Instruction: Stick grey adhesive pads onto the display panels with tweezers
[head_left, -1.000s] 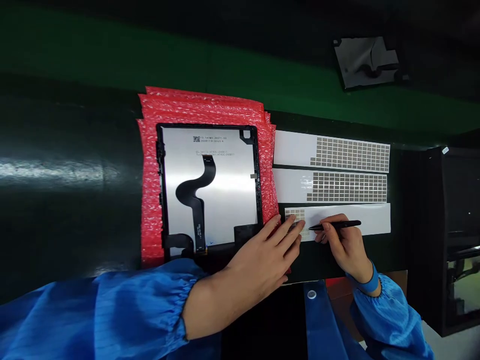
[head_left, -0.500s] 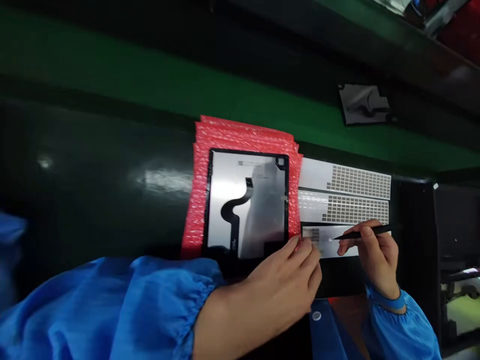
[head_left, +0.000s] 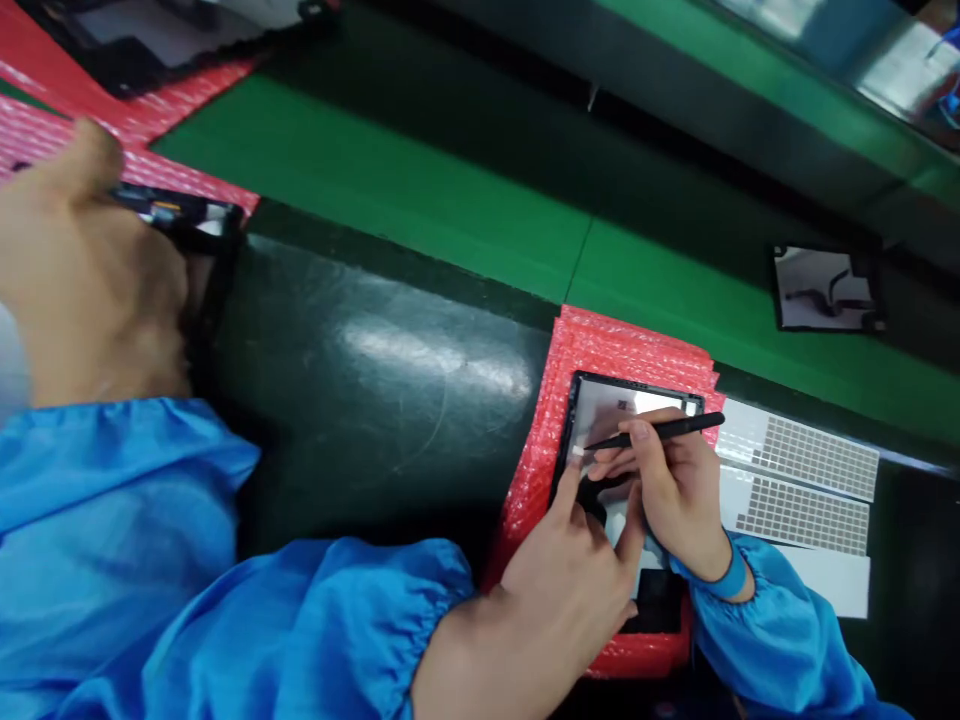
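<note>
A display panel [head_left: 626, 400] with a silver back lies on red bubble wrap [head_left: 600, 345]. My right hand [head_left: 679, 495] is over it, pinching a thin black tool [head_left: 656, 431] whose tip points left at the panel's left edge. My left hand [head_left: 574, 580] rests on the panel's lower part, index finger stretched toward that edge and thumb raised, holding nothing. Both hands hide most of the panel.
White sticker sheets [head_left: 806, 455] with grids of small grey pads lie right of the panel. Another person's hand [head_left: 82, 270] at far left touches a dark panel [head_left: 184, 215] on red wrap [head_left: 45, 135]. A green belt [head_left: 420, 190] runs behind, carrying a small panel [head_left: 825, 290].
Both my hands left the lowest sticker sheet and moved left onto the panel, the tool going with them. The view swung left, bringing the other person's hand into sight.
</note>
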